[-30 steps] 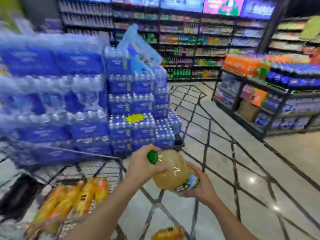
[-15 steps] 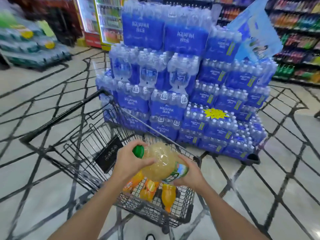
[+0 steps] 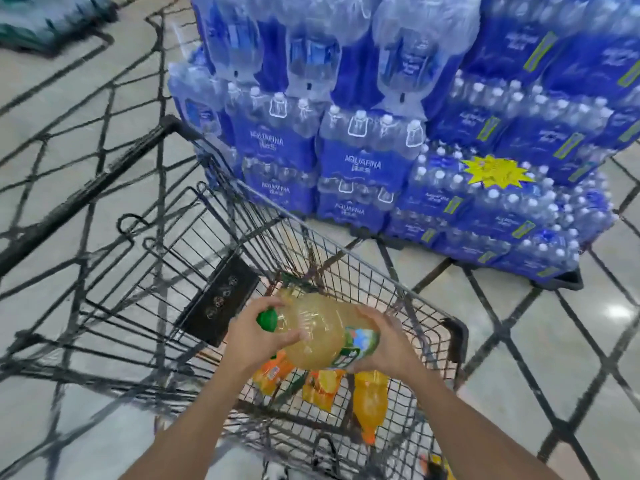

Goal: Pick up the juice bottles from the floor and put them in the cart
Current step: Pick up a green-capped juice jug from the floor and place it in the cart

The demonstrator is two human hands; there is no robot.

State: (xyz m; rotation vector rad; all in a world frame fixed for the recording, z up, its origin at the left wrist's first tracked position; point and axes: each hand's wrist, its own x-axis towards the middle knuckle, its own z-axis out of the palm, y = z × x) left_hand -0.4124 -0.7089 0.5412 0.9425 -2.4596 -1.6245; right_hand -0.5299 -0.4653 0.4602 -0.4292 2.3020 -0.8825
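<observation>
Juice bottle (image 3: 322,332) is lying sideways above the shopping cart (image 3: 398,292), left hand (image 3: 258,337) grasping its green-capped neck and right hand (image 3: 384,344) cradling its base; lowering it gently beside the orange bottles (image 3: 370,400) avoids knocks.

1 large pale-yellow juice bottle (image 3: 322,332) with 1 green cap (image 3: 267,319) is held over 1 black wire cart (image 3: 145,258) by 2 hands: the left hand (image 3: 256,341) at the neck and the right hand (image 3: 389,342) at the labelled end. 3 orange juice bottles (image 3: 370,398) are counted lying in the cart's basket. 1 stack of blue shrink-wrapped water-bottle packs (image 3: 363,168) is seen behind the cart; the packs cannot be counted exactly. 1 yellow starburst sticker (image 3: 495,171) is borne by the stack.
</observation>
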